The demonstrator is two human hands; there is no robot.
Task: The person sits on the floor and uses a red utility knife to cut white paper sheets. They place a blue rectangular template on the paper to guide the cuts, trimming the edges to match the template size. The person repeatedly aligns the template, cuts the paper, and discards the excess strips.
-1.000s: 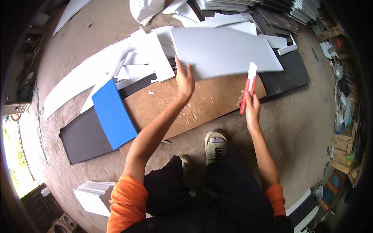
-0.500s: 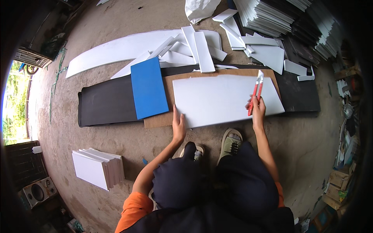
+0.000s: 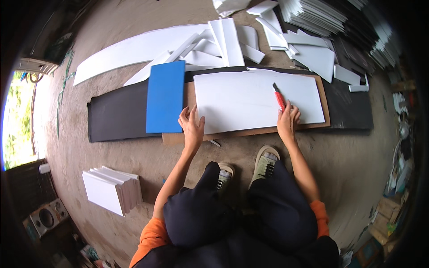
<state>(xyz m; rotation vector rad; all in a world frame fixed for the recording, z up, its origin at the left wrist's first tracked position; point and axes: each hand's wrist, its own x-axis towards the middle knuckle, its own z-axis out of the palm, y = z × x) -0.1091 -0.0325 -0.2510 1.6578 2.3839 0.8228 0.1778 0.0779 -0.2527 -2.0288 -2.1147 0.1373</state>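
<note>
I have the right hand [image 3: 288, 121] gripping a red-handled utility knife [image 3: 279, 99] over the white rectangular sheet [image 3: 250, 102], the left hand [image 3: 192, 131] spread near the flat brown board's [image 3: 172, 139] near-left corner.

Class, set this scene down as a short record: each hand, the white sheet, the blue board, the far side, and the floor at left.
Left hand: fingers spread, at the left edge of the white sheet
Right hand: holds a red-handled cutter, tip pointing away from the person
White sheet: flat on a brown board
Blue board: left of the white sheet
Far side: loose white scraps
Floor at left: stacked white pieces
</note>
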